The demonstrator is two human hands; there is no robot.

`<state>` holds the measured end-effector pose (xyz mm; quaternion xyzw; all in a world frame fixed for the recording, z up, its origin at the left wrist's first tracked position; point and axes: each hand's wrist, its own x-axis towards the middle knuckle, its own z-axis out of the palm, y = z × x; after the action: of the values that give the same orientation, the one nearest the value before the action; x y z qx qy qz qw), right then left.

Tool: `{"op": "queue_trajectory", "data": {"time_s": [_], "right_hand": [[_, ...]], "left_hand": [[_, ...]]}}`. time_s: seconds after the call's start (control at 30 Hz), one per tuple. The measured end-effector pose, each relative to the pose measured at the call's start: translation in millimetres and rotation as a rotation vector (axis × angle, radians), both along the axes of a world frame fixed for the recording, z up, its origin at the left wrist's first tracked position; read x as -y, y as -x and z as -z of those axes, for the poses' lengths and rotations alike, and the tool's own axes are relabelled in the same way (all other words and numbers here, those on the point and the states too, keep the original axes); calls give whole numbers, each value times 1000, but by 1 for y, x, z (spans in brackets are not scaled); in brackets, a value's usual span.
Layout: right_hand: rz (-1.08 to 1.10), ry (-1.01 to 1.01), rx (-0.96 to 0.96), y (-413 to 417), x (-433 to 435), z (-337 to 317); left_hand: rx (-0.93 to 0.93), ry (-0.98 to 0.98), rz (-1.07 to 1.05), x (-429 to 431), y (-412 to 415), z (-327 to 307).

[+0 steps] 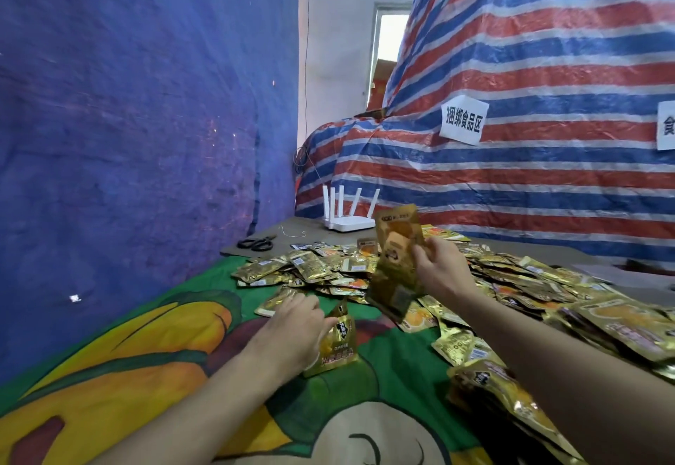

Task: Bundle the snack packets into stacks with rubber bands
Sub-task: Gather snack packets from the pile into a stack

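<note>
In the head view, a small stack of gold packets (pixel 396 263) is held upright above the middle of the bench (pixel 328 402), gripped along its right edge by the curled fingers of the right hand (pixel 438 271). A single packet (pixel 338 344) is pinched at its upper corner by the left hand (pixel 292 329), its lower edge resting on the cartoon-printed cloth (pixel 146 355) nearer the front edge. No rubber band can be made out on the stack, so it is judged to be in collection and not yet tied. Most of the work appears to be left: a broad heap of loose packets (pixel 511 282) is spread from the middle towards the right edge. A thicker pile (pixel 485 388) lies by the right forearm; whether it is banded cannot be told. Scissors (pixel 255 243) and a white router (pixel 349 218) are seen at the far left corner.
</note>
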<state>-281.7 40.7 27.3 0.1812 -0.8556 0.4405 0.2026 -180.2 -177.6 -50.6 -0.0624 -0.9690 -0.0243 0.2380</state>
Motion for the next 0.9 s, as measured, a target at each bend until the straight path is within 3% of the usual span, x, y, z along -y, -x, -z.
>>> {"op": "queue_trajectory", "data": {"time_s": [0.13, 0.23, 0.33, 0.47, 0.6, 0.77, 0.9], "right_hand": [[-114, 314, 123, -31, -2, -4], [-150, 411, 206, -58, -3, 2], [-141, 401, 214, -82, -3, 12], [-116, 389, 144, -110, -4, 28], [-57, 489, 154, -127, 2, 46], [-87, 802, 436, -138, 16, 67], [-146, 907, 465, -137, 10, 69]], "left_hand": [[276, -76, 58, -7, -12, -27], [440, -41, 51, -16, -23, -42], [419, -109, -40, -28, -31, -39], [423, -353, -215, -43, -41, -36], [383, -351, -336, -53, -52, -35], [295, -133, -409, -83, -59, -26], [290, -95, -456, -96, -56, -26]]}}
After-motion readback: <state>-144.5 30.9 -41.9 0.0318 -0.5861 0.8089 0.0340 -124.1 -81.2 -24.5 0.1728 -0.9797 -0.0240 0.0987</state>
